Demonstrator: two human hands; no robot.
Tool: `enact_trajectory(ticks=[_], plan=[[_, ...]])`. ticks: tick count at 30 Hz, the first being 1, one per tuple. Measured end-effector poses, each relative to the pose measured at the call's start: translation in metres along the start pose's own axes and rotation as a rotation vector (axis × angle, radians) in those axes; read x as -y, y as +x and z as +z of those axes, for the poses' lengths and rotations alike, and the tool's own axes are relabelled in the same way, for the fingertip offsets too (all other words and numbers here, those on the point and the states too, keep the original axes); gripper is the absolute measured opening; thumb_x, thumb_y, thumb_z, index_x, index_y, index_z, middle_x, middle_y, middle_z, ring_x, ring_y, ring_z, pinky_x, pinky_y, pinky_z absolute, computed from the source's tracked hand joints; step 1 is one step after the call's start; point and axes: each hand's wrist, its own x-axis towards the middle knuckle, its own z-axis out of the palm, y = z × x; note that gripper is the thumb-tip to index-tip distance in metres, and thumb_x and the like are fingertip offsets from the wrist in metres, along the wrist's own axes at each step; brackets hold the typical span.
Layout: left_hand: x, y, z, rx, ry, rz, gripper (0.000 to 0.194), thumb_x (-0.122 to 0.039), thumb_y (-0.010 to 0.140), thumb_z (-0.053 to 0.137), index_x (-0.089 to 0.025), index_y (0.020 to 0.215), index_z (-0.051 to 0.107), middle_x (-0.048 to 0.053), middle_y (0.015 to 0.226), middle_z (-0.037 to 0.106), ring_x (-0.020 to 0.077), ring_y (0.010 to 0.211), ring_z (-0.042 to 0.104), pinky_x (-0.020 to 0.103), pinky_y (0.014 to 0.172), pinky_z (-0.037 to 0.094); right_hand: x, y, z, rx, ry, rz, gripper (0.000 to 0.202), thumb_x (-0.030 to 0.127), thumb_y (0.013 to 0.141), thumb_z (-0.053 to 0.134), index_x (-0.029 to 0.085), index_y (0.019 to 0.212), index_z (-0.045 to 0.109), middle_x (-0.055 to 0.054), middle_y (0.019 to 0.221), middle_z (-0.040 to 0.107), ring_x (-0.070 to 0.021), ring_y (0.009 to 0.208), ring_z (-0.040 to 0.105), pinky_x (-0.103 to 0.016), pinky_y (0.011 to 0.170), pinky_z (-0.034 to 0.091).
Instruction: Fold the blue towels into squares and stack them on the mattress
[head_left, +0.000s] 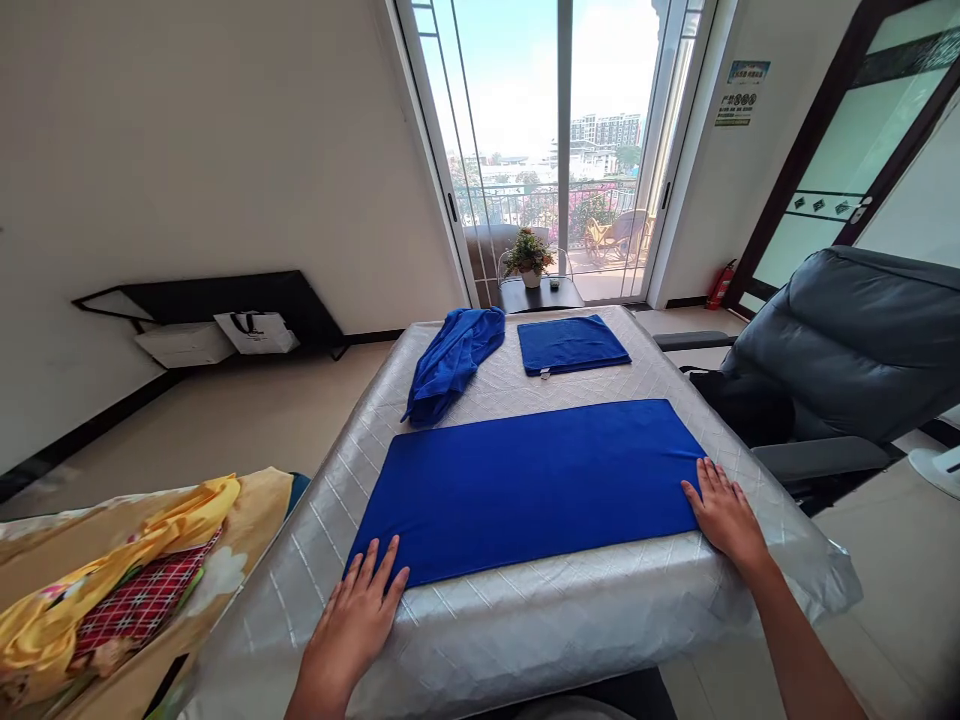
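Head view, item 1: long royal-blue rectangular cloth, spread flat point(536, 485). I find it lying lengthwise along the near edge of the silver quilted table cover point(600, 620), its near-left corner close to the table's near-left corner. Nap looks like microfibre or terry, matt, no visible stiffening. I judge it light, limp and easy to crease; it should drape as soon as it is lifted, so the sound holds are its corners or short ends, pinched, not the middle.

Item 2: my left hand point(352, 625), palm down, fingers spread and flat, tips resting on the cloth's near-left corner; nothing gripped.

Item 3: my right hand point(724, 520), palm down at the cloth's right short end, fingers slightly apart, pressing flat; no pinch.

Item 4: small blue folded square cloth point(571, 345), far right part of the table, edges squared.

Item 5: crumpled blue cloth heap point(454, 360), far left part, well apart from item 1.

Item 6: the cover itself, glossy, diamond-stitched, probably slippery under the cloth.

Item 7: yellow and red-checked fabrics point(112, 590), off the table's left side.

Item 8: dark grey padded chair point(847, 350), beside the right edge.
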Motion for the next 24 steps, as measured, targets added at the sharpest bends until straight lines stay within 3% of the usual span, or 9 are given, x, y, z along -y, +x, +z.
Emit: enact_trajectory(ticks=[4,10,13,15,18,21,24], plan=[[0.003,-0.009,-0.003,-0.012,0.016,-0.154,0.075,-0.051,0.094,0.032,-0.014,0.160,0.033,0.014,0.166,0.029,0.0309,0.151,0.036,0.053,0.120,0.034,-0.001,0.001,0.004,-0.011,0.044,-0.002,0.086,0.060,0.097,0.007,0.007,0.163,0.023,-0.009,0.169,0.021,-0.0254,0.157,0.016,-0.048,0.128,0.014],[-0.002,-0.030,-0.027,0.030,-0.011,-0.156,0.080,-0.056,0.095,0.030,-0.006,0.158,0.033,0.016,0.166,0.026,0.0306,0.152,0.033,0.050,0.123,0.031,-0.014,0.000,0.008,-0.017,0.155,-0.012,0.092,0.066,0.094,0.006,0.007,0.162,0.027,-0.011,0.167,0.028,-0.0267,0.156,0.019,-0.052,0.127,0.018],[-0.010,-0.031,-0.041,-0.064,-0.042,-0.159,0.078,-0.059,0.098,0.032,-0.007,0.156,0.040,0.017,0.164,0.034,0.0330,0.151,0.034,0.052,0.122,0.033,-0.013,-0.002,0.005,-0.041,0.195,0.025,0.094,0.070,0.095,0.008,0.008,0.163,0.025,-0.011,0.168,0.025,-0.0281,0.157,0.018,-0.053,0.127,0.015],[-0.021,-0.020,-0.052,-0.161,-0.064,-0.083,0.072,-0.057,0.101,0.032,-0.009,0.154,0.043,0.017,0.163,0.036,0.0325,0.151,0.036,0.052,0.122,0.035,-0.002,-0.003,0.001,-0.089,0.196,0.027,0.093,0.070,0.096,0.007,0.007,0.162,0.026,-0.012,0.168,0.024,-0.0293,0.157,0.017,-0.054,0.127,0.013],[-0.048,0.014,-0.065,-0.213,-0.098,0.217,0.062,-0.050,0.104,0.032,-0.017,0.156,0.042,0.012,0.164,0.037,0.0267,0.152,0.035,0.048,0.124,0.034,0.036,0.001,-0.010,-0.140,0.164,-0.073,0.093,0.067,0.098,0.003,0.004,0.159,0.033,-0.015,0.166,0.029,-0.0312,0.156,0.020,-0.054,0.127,0.015],[-0.074,0.064,-0.074,-0.160,-0.092,0.479,0.059,-0.050,0.106,0.031,-0.024,0.157,0.040,0.007,0.164,0.037,0.0227,0.153,0.032,0.045,0.126,0.029,0.100,0.010,-0.031,-0.122,0.120,-0.230,0.086,0.060,0.101,0.002,0.006,0.158,0.037,-0.014,0.165,0.033,-0.0295,0.155,0.022,-0.052,0.126,0.018],[-0.082,0.115,-0.076,-0.097,-0.051,0.461,0.060,-0.053,0.105,0.033,-0.024,0.157,0.041,0.006,0.165,0.034,0.0224,0.154,0.029,0.043,0.128,0.024,0.176,0.017,-0.053,-0.022,0.103,-0.392,0.076,0.056,0.104,0.009,0.011,0.162,0.030,-0.010,0.168,0.027,-0.0253,0.157,0.017,-0.049,0.127,0.016]])
